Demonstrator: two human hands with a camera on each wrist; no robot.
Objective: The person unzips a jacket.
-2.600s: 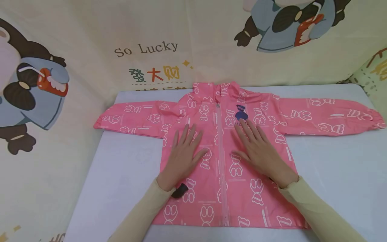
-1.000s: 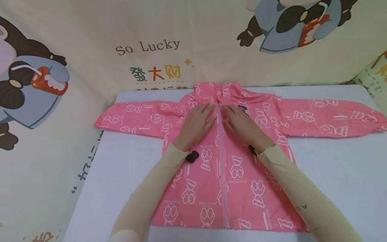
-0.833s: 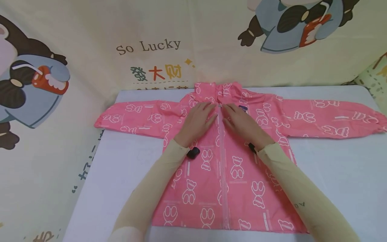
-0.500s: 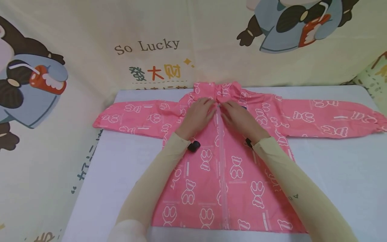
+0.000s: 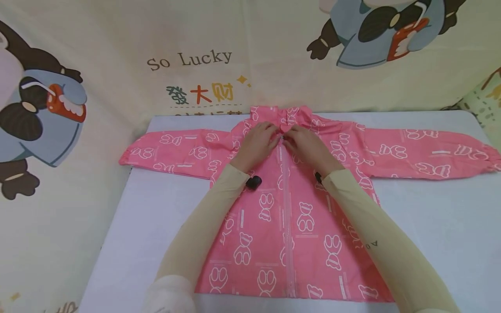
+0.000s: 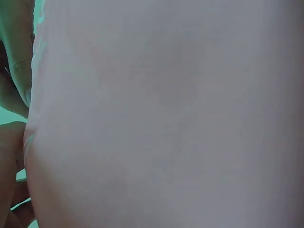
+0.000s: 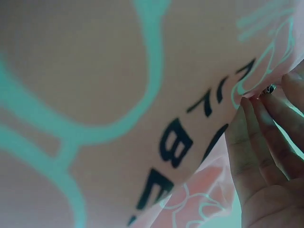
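A pink zip-up jacket (image 5: pixel 270 248) with white bear outlines lies front up, sleeves spread to both sides. Its zipper (image 5: pixel 287 217) runs down the middle, with the small metal zipper pull (image 5: pixel 282 137) up near the collar. My left hand (image 5: pixel 256 145) pinches the jacket front just left of that pull; in the left wrist view pale cloth covers most of the picture. From the other side, my right hand (image 5: pixel 311 148) has its fingertips together on the zipper pull. The right wrist view shows its fingers (image 7: pixel 249 142) bunched at the metal piece, beside dark printed letters.
The jacket lies on a white table (image 5: pixel 156 208), its collar (image 5: pixel 264 114) close to the back edge. Behind and to the left hangs a cream curtain (image 5: pixel 117 52) with cartoon prints. A black wrist camera (image 5: pixel 253 182) sits under the left wrist.
Both hands have moved up from lying flat on the jacket's chest to the top of the zipper. Their fingers have since drawn together there. The jacket stays spread.
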